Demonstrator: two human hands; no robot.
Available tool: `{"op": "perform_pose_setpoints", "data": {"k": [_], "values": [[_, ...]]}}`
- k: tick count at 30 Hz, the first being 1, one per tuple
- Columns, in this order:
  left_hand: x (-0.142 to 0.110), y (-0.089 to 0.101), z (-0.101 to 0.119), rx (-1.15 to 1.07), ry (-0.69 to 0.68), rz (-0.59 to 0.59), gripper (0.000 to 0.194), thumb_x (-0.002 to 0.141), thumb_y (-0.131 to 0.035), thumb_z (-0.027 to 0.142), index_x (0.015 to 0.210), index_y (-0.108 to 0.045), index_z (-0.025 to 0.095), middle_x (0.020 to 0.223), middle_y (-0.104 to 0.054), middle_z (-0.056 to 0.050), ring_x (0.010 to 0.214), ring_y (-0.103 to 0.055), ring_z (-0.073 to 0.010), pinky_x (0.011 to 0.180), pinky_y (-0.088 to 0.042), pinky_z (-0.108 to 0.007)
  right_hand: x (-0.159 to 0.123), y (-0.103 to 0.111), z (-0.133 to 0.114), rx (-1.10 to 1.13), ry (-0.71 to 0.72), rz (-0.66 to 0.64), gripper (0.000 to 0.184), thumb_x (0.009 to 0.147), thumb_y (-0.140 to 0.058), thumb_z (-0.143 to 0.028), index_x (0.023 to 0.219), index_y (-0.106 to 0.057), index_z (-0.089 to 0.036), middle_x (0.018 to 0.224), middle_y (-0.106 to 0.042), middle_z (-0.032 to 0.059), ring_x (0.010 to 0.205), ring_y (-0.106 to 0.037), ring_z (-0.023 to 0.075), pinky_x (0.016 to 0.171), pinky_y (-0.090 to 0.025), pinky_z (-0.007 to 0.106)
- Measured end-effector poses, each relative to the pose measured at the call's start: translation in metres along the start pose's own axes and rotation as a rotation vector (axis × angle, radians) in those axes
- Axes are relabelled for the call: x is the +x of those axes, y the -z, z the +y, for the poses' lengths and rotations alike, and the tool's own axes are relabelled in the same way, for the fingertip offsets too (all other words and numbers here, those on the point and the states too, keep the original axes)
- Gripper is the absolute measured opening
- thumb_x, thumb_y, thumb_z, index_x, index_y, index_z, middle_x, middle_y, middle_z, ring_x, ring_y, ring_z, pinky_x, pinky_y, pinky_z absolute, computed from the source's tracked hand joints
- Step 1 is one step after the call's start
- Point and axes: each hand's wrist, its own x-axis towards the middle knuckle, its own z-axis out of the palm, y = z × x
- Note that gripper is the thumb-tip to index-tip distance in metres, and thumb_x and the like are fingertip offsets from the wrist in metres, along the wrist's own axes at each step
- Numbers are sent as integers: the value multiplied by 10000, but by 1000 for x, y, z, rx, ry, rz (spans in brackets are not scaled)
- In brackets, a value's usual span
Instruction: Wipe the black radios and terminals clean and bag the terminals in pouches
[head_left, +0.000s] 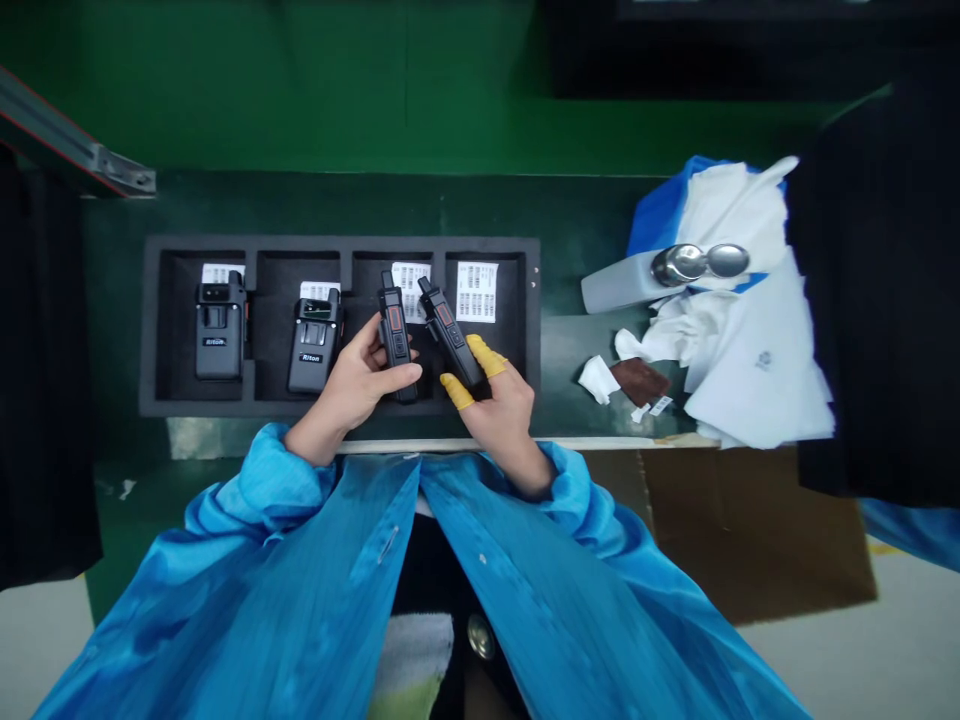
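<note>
My left hand [366, 375] is closed around a black walkie-talkie [396, 335], its side with orange-edged buttons turned up. A second walkie-talkie [452, 330], tilted to the left, is gripped in my right hand [499, 400], which wears yellow finger cots on thumb and forefinger. Both radios are over the right half of a black foam tray [341, 245] with compartments. Another walkie-talkie [220, 335] lies back side up in the leftmost compartment, and one more radio [313, 345] is in the compartment beside it. Printed label sheets [477, 292] show in the compartments.
A plastic bottle [622, 283] with a metal top lies on the right, against white cloths [757, 370] and a blue box [660, 215]. A brown cloth piece [639, 383] is nearer the tray. Cardboard [750, 530] sits below the bench edge. A metal rail [112, 170] juts in at upper left.
</note>
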Motion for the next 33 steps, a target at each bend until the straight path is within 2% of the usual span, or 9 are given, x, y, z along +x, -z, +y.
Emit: {"op": "perform_pose_setpoints", "data": {"k": [5,9,11,16,19,24,26,29,33], "values": [[0,1,-2,4,-31,-2,794,523,-889,344,1229,-544,228,1182,-649,-69,1044,-650,-225,936,-533,-393,0,1,2,29,-16,-19,497,861,-586,-423,1302,-596,-192,1233,-694,104,1133,-655,259,1002,-537,453],[0,1,-5,58,-88,33,677,653,-801,463,1230,-538,229,1121,-666,-72,1049,-645,-230,917,-530,-383,5,3,0,22,-30,-100,608,868,-571,-433,1420,-480,-195,1274,-666,108,1141,-642,264,997,-531,455],[-1,1,-7,115,-136,51,664,672,-781,485,1228,-535,217,1117,-665,-80,1043,-645,-238,926,-526,-396,12,4,-6,-18,-37,-135,659,862,-574,-455,1444,-446,-173,1255,-669,125,1097,-655,268,951,-549,449],[-11,0,-5,478,-401,134,782,606,-828,398,1280,-489,193,1254,-565,-109,1197,-560,-287,1039,-457,-447,39,11,-25,-191,-80,-197,569,804,-625,-389,1316,-598,-143,1067,-739,135,921,-704,292,821,-580,440],[-18,-1,2,742,-594,210,713,617,-822,299,1241,-490,206,1198,-553,-80,1175,-549,-274,1030,-454,-448,47,16,-26,-182,-86,-234,452,767,-625,-313,1194,-683,-176,959,-768,101,859,-724,291,770,-593,420],[-22,3,7,932,-773,286,627,653,-780,207,1194,-463,236,1140,-539,-65,1121,-544,-262,990,-467,-448,23,11,-3,181,56,2,435,816,-605,-390,1189,-660,-176,1109,-749,97,984,-723,250,888,-595,411],[-21,4,5,955,-810,306,646,649,-780,202,1196,-441,244,1136,-528,-64,1110,-543,-262,986,-468,-454,9,5,7,271,84,82,457,833,-605,-438,1205,-642,-176,1104,-749,107,978,-726,244,874,-605,413],[-19,6,0,977,-848,309,659,645,-790,202,1192,-427,252,1124,-519,-62,1092,-544,-257,973,-475,-455,-5,-3,16,287,74,147,461,857,-581,-467,1215,-626,-180,1058,-757,112,940,-735,238,831,-620,410],[-18,5,-3,989,-854,296,640,649,-796,213,1179,-439,248,1108,-526,-61,1077,-550,-250,964,-481,-452,-8,-8,17,292,105,202,424,871,-567,-446,1197,-616,-180,1047,-756,115,943,-734,240,833,-620,408]]}}
